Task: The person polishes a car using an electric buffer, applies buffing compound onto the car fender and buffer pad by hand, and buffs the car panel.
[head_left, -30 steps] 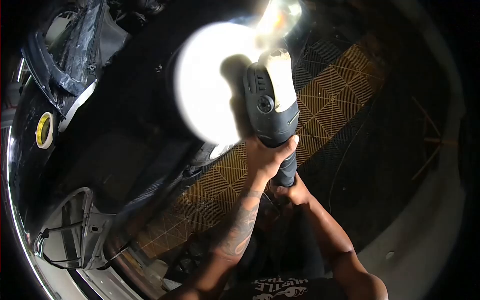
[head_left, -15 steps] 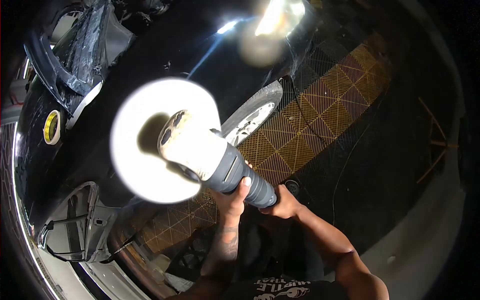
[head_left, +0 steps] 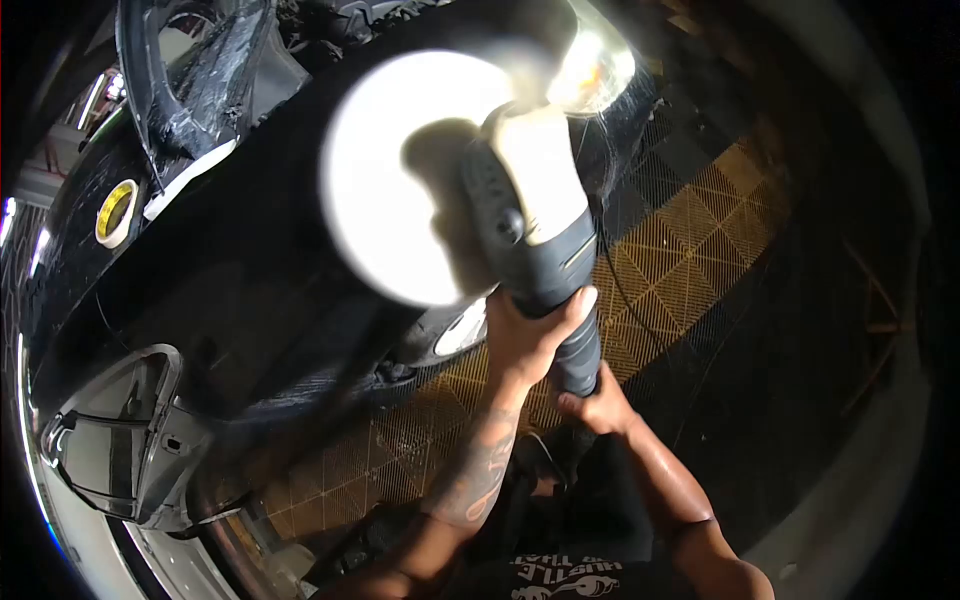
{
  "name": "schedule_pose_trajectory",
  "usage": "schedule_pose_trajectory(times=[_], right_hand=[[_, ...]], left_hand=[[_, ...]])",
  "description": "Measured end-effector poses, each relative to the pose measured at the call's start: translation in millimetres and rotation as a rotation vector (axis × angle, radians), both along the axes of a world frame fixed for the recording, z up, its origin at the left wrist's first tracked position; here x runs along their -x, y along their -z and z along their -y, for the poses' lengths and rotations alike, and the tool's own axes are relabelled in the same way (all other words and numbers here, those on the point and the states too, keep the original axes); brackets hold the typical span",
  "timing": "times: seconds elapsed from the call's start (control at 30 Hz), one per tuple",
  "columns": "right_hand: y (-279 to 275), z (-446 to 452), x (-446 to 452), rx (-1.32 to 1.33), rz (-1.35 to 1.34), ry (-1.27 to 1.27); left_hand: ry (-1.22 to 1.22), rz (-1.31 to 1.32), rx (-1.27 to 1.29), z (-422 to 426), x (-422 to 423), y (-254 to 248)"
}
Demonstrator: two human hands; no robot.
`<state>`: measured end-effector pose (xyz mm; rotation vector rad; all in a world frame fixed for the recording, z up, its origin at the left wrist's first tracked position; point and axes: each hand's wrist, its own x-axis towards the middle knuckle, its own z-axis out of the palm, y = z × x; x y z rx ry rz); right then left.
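Landmark: the black car panel (head_left: 250,280), running on a slant from the lower left up toward the top.
Power tool (head_left: 562,262): in front of the panel's right-hand part, dark body with a pale front housing, head end uppermost and handle sloping down away from the panel.
White disc (head_left: 375,185): at the tool's head, over the panel, very bright, its edge soft and the tool's shadow falling across it; whether it touches the panel cannot be told.
Left hand (head_left: 522,340): just off the panel's lower right edge, wrapped closely round the tool's neck below the housing, thumb laid over the top.
Right hand (head_left: 603,404): farther from the panel than the left, curled round the rear end of the handle; some of its fingers are hidden.
Headlight (head_left: 597,72): at the panel's upper right end, glaring.
Tape roll (head_left: 109,208): near the panel's upper left, yellow inside with a pale outer ring.
Wheel (head_left: 462,330): below the panel's lower edge, partly covered by the left hand and tool.
Floor tiles (head_left: 690,262): to the panel's lower right, tan and dark, ribbed in diamond patterns.
Dark shirt (head_left: 610,510): at the bottom, well apart from the panel, with white lettering.
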<state>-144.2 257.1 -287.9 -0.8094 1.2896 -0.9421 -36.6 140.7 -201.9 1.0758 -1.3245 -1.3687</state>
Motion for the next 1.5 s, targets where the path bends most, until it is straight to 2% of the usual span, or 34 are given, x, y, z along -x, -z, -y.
schedule_pose_trajectory(times=[0.07, 0.1, 0.17, 0.2, 0.23, 0.27, 0.3, 0.43, 0.53, 0.63, 0.67, 0.77, 0.83, 0.9, 0.97, 1.0, 1.13, 1.17, 1.23, 1.37, 1.4, 1.5], right_hand=[[9.8, -1.2, -17.9, 0.073, -0.037, 0.007], [-7.3, 4.2, -22.3, 0.142, -0.09, -0.035], [24.5, 10.1, -35.2, 0.168, -0.082, -0.254], [17.8, 13.9, -41.3, 0.239, -0.121, -0.263], [16.3, 19.0, -46.8, 0.197, -0.175, -0.374], [26.8, 20.1, -57.3, 0.261, -0.179, -0.358], [39.9, 20.5, -68.5, 0.325, -0.182, -0.344], [77.1, 29.0, -100.8, 0.602, -0.181, -0.394], [114.1, 38.7, -112.3, 0.715, -0.272, -0.473], [133.0, 45.0, -106.6, 0.704, -0.329, -0.509], [128.9, 45.1, -100.0, 0.583, -0.375, -0.585], [137.1, 35.0, -84.5, 0.586, -0.349, -0.538], [127.8, 24.6, -74.7, 0.583, -0.353, -0.505], [136.1, 16.1, -70.0, 0.587, -0.347, -0.479], [161.8, 16.4, -65.6, 0.434, -0.238, -0.345], [160.3, 15.0, -63.5, 0.417, -0.199, -0.26], [168.2, 12.1, -47.0, 0.39, -0.14, -0.086], [174.4, 11.1, -42.1, 0.34, -0.062, -0.087], [171.6, 4.2, -34.3, 0.269, -0.031, -0.052], [168.1, -3.4, -29.7, 0.251, -0.1, -0.11], [167.8, -4.3, -33.8, 0.332, -0.129, -0.101], [176.7, -1.4, -49.8, 0.456, -0.24, -0.161]], left_hand=[[-0.042, -0.034, 0.041, -9.6, -21.5, 4.9], [-0.083, -0.063, 0.065, -13.8, -32.7, 8.4], [-0.052, -0.19, 0.125, -21.7, -60.5, 25.9], [-0.073, -0.231, 0.124, -29.4, -75.2, 33.3], [-0.095, -0.278, 0.13, -35.5, -85.0, 36.5], [-0.15, -0.338, 0.147, -46.1, -92.0, 37.3], [-0.155, -0.227, 0.162, -52.2, -108.8, 46.7], [-0.147, -0.355, 0.336, -65.0, -153.0, 86.8], [-0.228, -0.406, 0.415, -74.9, -169.6, 124.0], [-0.272, -0.481, 0.462, -75.8, -171.5, 168.9], [-0.291, -0.511, 0.472, -76.4, -169.3, 180.9], [-0.286, -0.506, 0.475, -79.5, -158.0, 199.5], [-0.286, -0.549, 0.469, -81.5, -142.0, 182.4], [-0.197, -0.394, 0.421, -77.3, -138.2, 179.9], [-0.077, -0.368, 0.393, -61.6, -124.5, 172.3], [-0.04, -0.332, 0.401, -45.9, -119.1, 183.1], [0.061, -0.199, 0.354, -29.3, -77.6, 157.0], [0.092, -0.191, 0.3, -26.0, -69.6, 159.0], [0.066, -0.236, 0.352, -29.0, -51.0, 150.9], [0.011, -0.269, 0.356, -38.3, -53.2, 162.3], [0.002, -0.356, 0.368, -45.4, -56.9, 157.5], [-0.012, -0.315, 0.385, -54.0, -86.2, 172.3]])
